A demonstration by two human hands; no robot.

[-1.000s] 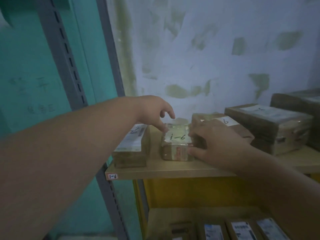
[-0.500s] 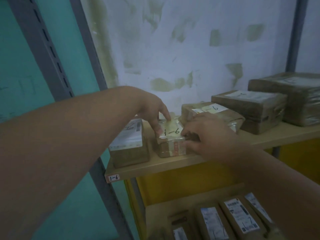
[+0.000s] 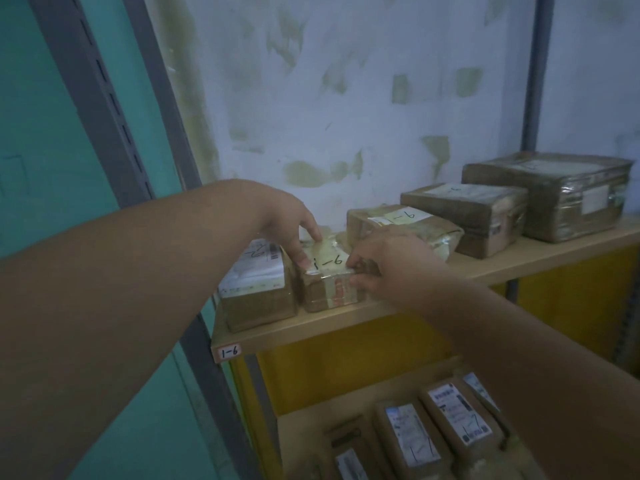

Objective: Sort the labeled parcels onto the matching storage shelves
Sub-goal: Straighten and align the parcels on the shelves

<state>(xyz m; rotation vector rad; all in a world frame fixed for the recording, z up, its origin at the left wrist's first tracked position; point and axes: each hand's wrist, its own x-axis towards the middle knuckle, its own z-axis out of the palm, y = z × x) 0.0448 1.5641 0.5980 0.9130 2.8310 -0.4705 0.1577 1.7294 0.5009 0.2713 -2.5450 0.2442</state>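
A small taped parcel (image 3: 329, 278) marked 1-6 sits near the front of the wooden shelf (image 3: 346, 320) tagged 1-6 (image 3: 229, 351), just right of another parcel (image 3: 258, 285). The left hand (image 3: 287, 223) presses fingertips on its top; the right hand (image 3: 388, 261) grips its right edge, fingers curled.

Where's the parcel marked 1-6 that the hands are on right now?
It sits on the left end of the shelf tagged 1-6, between a white-labelled parcel and another 1-6 parcel, with both hands touching it.
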